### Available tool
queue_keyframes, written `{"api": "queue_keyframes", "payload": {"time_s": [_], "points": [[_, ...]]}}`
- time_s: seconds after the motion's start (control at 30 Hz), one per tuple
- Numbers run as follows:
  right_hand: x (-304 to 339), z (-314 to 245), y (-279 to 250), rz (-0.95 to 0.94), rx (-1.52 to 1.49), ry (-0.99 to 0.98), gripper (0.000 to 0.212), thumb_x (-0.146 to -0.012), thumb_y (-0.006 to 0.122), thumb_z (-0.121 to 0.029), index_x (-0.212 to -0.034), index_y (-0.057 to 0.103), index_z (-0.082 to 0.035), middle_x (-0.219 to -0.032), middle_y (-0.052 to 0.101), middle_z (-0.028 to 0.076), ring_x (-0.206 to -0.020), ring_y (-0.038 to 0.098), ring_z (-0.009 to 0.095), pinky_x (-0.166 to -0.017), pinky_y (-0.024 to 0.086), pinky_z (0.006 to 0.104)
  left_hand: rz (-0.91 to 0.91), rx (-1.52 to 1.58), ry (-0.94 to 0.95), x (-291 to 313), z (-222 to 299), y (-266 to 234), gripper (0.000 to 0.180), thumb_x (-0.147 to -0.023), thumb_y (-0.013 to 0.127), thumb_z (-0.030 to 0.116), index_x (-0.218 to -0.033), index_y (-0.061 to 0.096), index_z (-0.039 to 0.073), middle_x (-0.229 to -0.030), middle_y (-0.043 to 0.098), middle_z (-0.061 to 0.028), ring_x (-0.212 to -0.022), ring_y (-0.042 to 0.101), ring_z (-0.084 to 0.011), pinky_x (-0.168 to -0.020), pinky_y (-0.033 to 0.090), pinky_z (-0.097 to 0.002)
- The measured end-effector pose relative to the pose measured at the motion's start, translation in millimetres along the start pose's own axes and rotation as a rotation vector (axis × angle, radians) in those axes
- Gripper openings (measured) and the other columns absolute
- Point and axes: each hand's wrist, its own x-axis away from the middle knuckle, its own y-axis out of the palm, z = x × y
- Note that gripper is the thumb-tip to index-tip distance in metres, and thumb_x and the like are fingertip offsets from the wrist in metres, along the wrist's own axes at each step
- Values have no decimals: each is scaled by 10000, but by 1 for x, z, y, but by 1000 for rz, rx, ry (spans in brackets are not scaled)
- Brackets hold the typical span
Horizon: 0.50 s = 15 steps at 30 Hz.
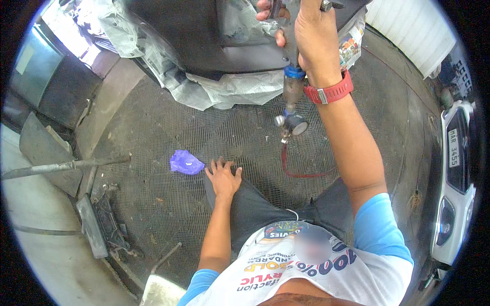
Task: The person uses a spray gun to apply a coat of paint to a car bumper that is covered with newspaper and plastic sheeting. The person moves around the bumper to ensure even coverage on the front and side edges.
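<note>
Over floor [140,178], right hand [315,38] gripping spray gun [293,92] (papered edge [201,93] beyond), left hand [223,179] spread

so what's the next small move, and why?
Probably a steady pass of the right hand along the dark panel: it grips the spray gun before that panel, newspaper borders the panel's near edge, and the left hand holds nothing.

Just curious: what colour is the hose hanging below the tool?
The hose is red, in the head view.

Dk ribbed flr [148,135], wht panel [416,33].
</note>
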Motion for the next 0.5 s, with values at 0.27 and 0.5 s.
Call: {"api": "queue_keyframes", "payload": {"time_s": [0.27,0.5], "points": [[48,74,-17,-58,54,307,651,-1113,378,-567,-1170,682,6,-870,750,127,-725,728,171,-408,449,244,19,-27,13,3,-9,5,478,-920,723,450,-1278,728,133,-1547,530,-159,-1515,353,-411,-1235,191,-681],[97,112,-29,43,59,426,573,-1125,438,-477,-1202,671,41,-897,756,143,-735,748,171,-394,485,271,64,-44,56,7,-15,11,468,-901,744,474,-1263,730,177,-1530,544,-146,-1497,369,-423,-1217,203,-686]]}}
